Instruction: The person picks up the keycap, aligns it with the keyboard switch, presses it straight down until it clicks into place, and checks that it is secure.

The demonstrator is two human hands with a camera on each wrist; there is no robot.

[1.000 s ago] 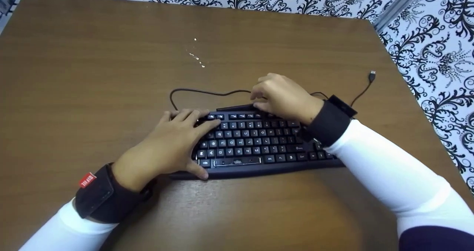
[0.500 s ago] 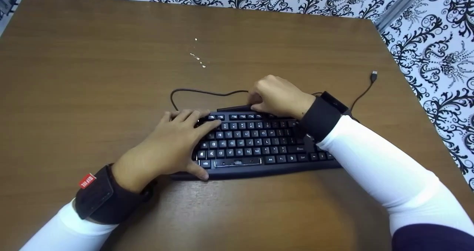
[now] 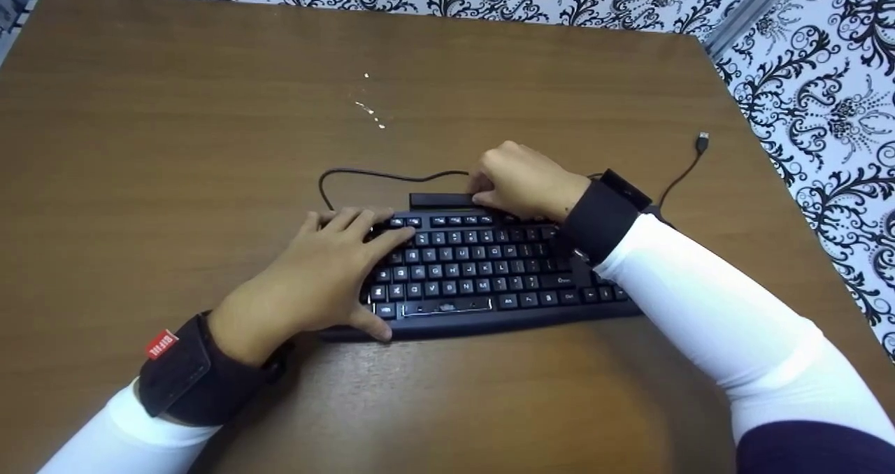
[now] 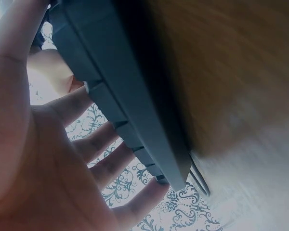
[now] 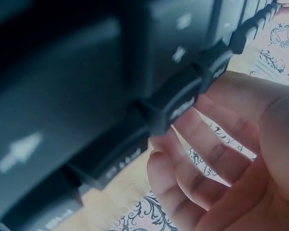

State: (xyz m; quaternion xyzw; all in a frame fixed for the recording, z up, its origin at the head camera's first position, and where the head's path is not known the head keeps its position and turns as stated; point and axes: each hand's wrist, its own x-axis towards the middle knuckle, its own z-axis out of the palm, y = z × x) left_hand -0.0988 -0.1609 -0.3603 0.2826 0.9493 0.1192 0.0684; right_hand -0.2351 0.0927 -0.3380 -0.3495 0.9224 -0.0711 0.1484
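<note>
A black keyboard lies on the table in the head view. My left hand spreads over its left end, thumb on the front edge and index finger across the keys. In the left wrist view, that hand's fingers are extended along the keyboard's end. At the back edge stands a flat black strip. My right hand pinches it with curled fingers; the fingertips are hidden in the head view. The right wrist view shows curled fingers behind several keys.
A thin black cable loops behind the keyboard and passes behind the right hand. Its USB plug lies to the right. Small pale marks dot the wooden table. Patterned wallpaper borders the table's right and far sides.
The right hand has curled its fingers down onto the black strip and moved slightly left. More of the strip's face shows now, as it has tilted. The left hand stays in place.
</note>
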